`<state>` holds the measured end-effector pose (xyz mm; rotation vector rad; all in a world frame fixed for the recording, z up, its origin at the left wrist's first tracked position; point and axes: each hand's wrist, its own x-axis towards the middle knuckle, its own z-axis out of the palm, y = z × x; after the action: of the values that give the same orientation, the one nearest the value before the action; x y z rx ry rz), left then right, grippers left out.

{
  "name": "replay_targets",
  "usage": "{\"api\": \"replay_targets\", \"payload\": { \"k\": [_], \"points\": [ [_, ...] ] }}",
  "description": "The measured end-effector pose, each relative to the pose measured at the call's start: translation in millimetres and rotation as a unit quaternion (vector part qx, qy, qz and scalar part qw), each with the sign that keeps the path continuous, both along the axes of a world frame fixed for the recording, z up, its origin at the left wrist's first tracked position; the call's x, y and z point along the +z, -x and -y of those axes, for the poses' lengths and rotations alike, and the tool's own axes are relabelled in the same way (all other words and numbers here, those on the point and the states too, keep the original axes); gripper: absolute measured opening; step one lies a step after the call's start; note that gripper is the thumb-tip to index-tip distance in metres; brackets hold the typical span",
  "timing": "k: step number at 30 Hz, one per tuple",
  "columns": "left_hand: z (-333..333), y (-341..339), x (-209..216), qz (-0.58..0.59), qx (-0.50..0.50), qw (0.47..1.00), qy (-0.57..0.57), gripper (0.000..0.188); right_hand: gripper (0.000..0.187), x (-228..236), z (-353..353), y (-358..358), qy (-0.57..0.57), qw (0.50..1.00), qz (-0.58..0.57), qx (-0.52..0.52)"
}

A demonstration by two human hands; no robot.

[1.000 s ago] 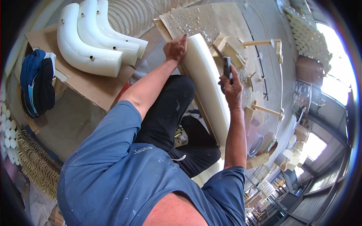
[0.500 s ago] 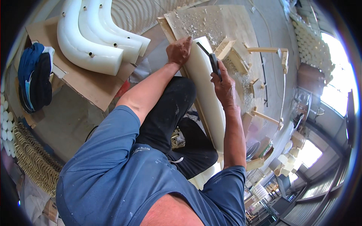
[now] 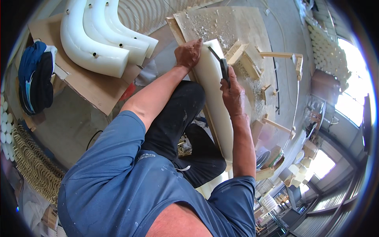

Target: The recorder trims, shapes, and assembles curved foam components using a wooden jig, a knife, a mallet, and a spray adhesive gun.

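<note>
Head view: across the chest of the blue shirt (image 3: 118, 175) runs a short strip of pale lettering (image 3: 147, 155) — small, skewed by creases — and a carton (image 3: 51, 217) at the lower left bears dark print, too small to make out. Right of the bench, a narrow box (image 3: 275, 157) with a green strip stands beside a round basin (image 3: 261, 156); what either contains cannot be told. A box-like wooden frame (image 3: 252, 68) sits on the wooden board (image 3: 244, 23), with pale shavings (image 3: 205, 29) scattered around. The long white block (image 3: 211, 85) lies along the board's near edge, beside the knees. The left hand (image 3: 188, 54) is curled nearly closed against the block's left side at the far end, its grip partly hidden. The right hand (image 3: 233, 93) is wrapped around a dark-handled tool (image 3: 224, 68), whose thin blade points over that same end — contact is unclear. Curved white pieces (image 3: 75, 47) lie on flattened cardboard (image 3: 94, 93) at the left, near folded clothes (image 3: 33, 79).
</note>
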<state>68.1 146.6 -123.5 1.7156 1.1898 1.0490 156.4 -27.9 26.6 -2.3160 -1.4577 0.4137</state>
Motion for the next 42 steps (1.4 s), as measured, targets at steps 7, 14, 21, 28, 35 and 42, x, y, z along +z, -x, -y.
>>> {"api": "replay_targets", "payload": {
  "k": [7,14,21,28,35,42],
  "points": [
    [5.0,-2.0,2.8,-0.013,0.007,1.000,0.000,0.042,0.054,39.2,-34.1,5.9,0.119,0.991,0.059,0.012],
    [4.1,-0.2,6.1,0.055,0.007,0.998,-0.008,0.041,0.041,85.3,-93.9,14.6,0.266,0.956,0.103,0.063],
    [2.9,4.0,-1.6,-0.009,-0.015,1.000,0.025,0.041,0.030,53.4,-146.6,-0.2,0.358,0.922,0.089,0.119],
    [5.6,-5.8,10.9,0.025,-0.020,0.999,0.031,0.042,0.030,42.6,-120.3,-13.5,0.299,0.945,0.089,0.102],
    [0.9,2.2,3.0,-0.002,0.007,1.000,0.018,0.043,0.041,72.0,-89.2,3.5,0.322,0.939,0.079,0.090],
    [-3.0,-3.9,9.0,-0.035,-0.115,0.991,0.062,0.048,0.047,45.3,-85.1,2.9,0.360,0.926,0.108,0.032]
  ]
}}
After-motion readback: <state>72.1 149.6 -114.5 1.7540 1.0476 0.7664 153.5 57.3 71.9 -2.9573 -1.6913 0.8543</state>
